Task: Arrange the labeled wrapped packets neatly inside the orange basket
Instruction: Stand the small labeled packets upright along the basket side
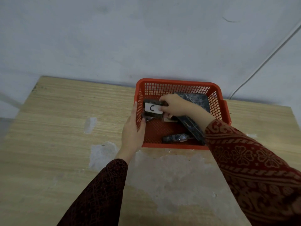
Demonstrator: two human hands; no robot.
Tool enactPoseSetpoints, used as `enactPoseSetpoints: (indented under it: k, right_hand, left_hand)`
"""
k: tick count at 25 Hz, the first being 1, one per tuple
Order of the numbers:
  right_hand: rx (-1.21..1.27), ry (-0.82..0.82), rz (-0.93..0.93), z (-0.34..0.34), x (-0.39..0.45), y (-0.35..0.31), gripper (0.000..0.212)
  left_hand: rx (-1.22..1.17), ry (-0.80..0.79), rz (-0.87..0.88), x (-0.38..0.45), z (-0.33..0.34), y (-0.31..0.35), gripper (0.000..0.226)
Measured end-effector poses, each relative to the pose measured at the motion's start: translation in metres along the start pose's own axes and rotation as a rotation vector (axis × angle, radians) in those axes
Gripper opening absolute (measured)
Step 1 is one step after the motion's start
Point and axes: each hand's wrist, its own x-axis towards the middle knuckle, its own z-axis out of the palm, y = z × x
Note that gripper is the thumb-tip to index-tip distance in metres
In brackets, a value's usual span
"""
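An orange mesh basket (pixel 177 83) stands on the wooden table near the wall. My left hand (pixel 132 129) grips its left wall, thumb inside. Reaching into the basket, my right hand (pixel 175 105) is closed on a dark wrapped packet with a white label reading "C" (pixel 152 109), held at the back left. A large dark flat packet (pixel 197 99) leans along the right side, partly hidden by my arm. A small dark packet (pixel 175 138) lies at the front of the basket floor. Another white label (pixel 170 120) peeks out beneath my right hand.
The wooden table (pixel 57 128) has worn, pale patches on its top. A grey wall rises right behind the basket. A white cable (pixel 260 66) runs diagonally down the wall at the right.
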Motion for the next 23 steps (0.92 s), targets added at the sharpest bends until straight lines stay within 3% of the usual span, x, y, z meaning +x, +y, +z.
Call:
enactPoseSetpoints:
  k: [4, 8, 12, 16, 20, 23]
  right_hand:
    - [-0.031, 0.219, 0.040, -0.027, 0.039, 0.004, 0.029]
    - [-0.198, 0.148, 0.152, -0.010, 0.072, 0.013, 0.033]
    - [-0.146, 0.168, 0.215, 0.005, 0.087, 0.018, 0.036]
    - [-0.083, 0.155, 0.213, 0.014, 0.086, 0.016, 0.068]
    - [-0.087, 0.183, 0.241, 0.018, 0.087, 0.012, 0.067]
    - [-0.173, 0.165, 0.228, 0.024, 0.086, 0.008, 0.049]
  left_hand:
    - [-0.014, 0.005, -0.002, -0.002, 0.001, -0.002, 0.071]
    - [-0.013, 0.000, -0.006, 0.000, 0.002, -0.005, 0.074]
    - [-0.008, 0.026, 0.019, 0.001, 0.003, -0.008, 0.075]
    - [-0.003, 0.030, 0.022, 0.001, 0.005, -0.009, 0.075]
    - [-0.007, 0.032, 0.016, 0.001, 0.005, -0.009, 0.073]
    - [-0.017, 0.028, 0.003, 0.000, 0.004, -0.007, 0.074]
